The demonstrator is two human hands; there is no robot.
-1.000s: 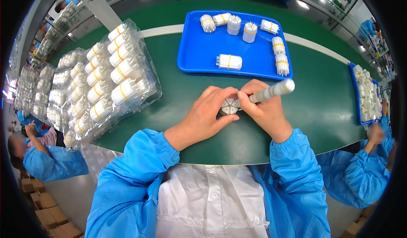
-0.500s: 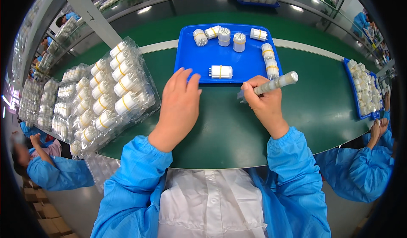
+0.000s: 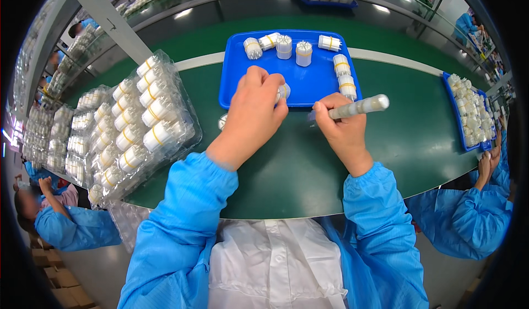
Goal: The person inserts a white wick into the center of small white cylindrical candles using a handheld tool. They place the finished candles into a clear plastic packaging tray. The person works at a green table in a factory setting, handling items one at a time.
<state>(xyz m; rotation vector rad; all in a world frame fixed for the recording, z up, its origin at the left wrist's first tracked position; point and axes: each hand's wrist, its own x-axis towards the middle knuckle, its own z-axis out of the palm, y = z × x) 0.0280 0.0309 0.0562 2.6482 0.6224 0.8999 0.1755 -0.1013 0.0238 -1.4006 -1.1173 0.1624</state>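
My left hand (image 3: 254,119) is closed around a white ribbed cylinder (image 3: 284,92) at the tray's near edge; only its end shows past my fingers. My right hand (image 3: 346,130) grips a thick, translucent pen-like tube (image 3: 361,107), its blunt end up to the right and its narrow end down to the left. Beneath both hands' fingertips is the near edge of a blue tray (image 3: 308,88). Several white cylinders (image 3: 303,54) with yellow bands stand or lie along its far and right sides. One more white cylinder (image 3: 222,122) shows partly beside my left wrist.
At left, clear plastic trays (image 3: 190,119) hold rows of banded white cylinders, beside a grey metal post (image 3: 113,25). A blue tray of white parts (image 3: 468,113) sits at the right end of the green table (image 3: 286,182). Co-workers in blue sleeves (image 3: 468,215) sit on both sides.
My left hand has moved right, over the tray's near edge, and closed on the cylinder that lay there. A cylinder beside my left wrist has come into view. My right hand keeps its grip.
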